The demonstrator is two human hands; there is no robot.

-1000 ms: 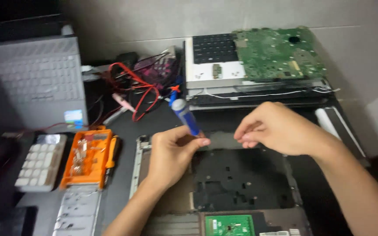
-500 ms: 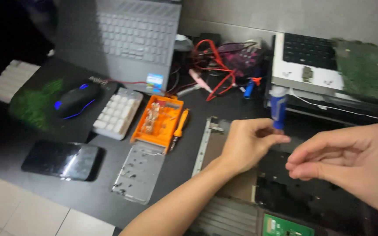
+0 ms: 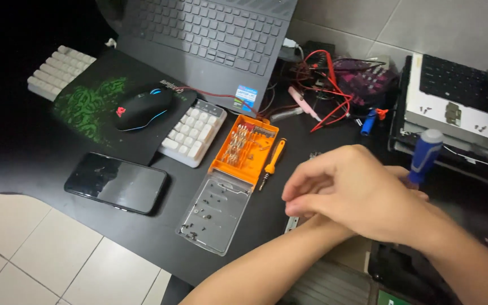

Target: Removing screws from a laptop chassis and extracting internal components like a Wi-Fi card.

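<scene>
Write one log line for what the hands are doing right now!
right hand: reaching across, over left | left hand: grips blue screwdriver | nearby: orange bit case, phone

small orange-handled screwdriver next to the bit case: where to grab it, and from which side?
Probably grip the orange handle of the small screwdriver, pinching across it from above. It lies flat on the dark desk, handle toward the laptop, thin tip toward the near edge. The orange bit case sits close on one side, so a top-down pinch looks easier than sliding in sideways.
</scene>
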